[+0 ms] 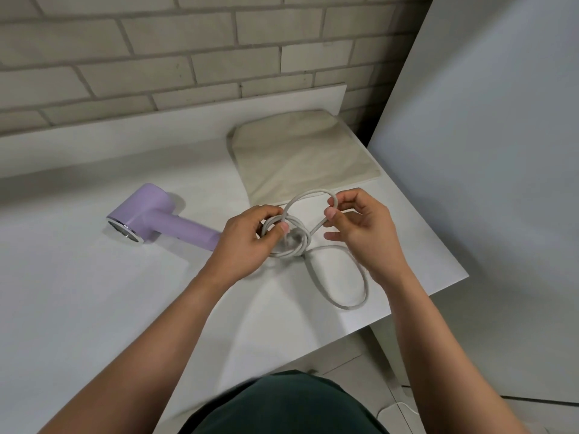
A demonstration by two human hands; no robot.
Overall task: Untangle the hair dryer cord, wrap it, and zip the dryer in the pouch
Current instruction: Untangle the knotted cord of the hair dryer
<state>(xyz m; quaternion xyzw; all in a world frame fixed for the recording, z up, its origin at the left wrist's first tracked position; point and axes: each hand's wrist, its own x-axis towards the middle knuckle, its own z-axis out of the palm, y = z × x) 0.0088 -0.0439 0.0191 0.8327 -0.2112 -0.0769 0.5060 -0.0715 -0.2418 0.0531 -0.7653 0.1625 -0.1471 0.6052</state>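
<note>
The white bench spreads under both hands. A beige pouch lies flat just beyond the right hand, its near edge close to the fingertips. The lilac hair dryer lies on its side to the outside of the left hand, with the end of its handle hidden behind that hand. The left hand curls around a knotted bundle of grey cord, thumb pressed on the coils. The right hand pinches a raised loop between thumb and forefinger, its other fingers loosely spread. Another loop lies on the bench beneath the right wrist.
</note>
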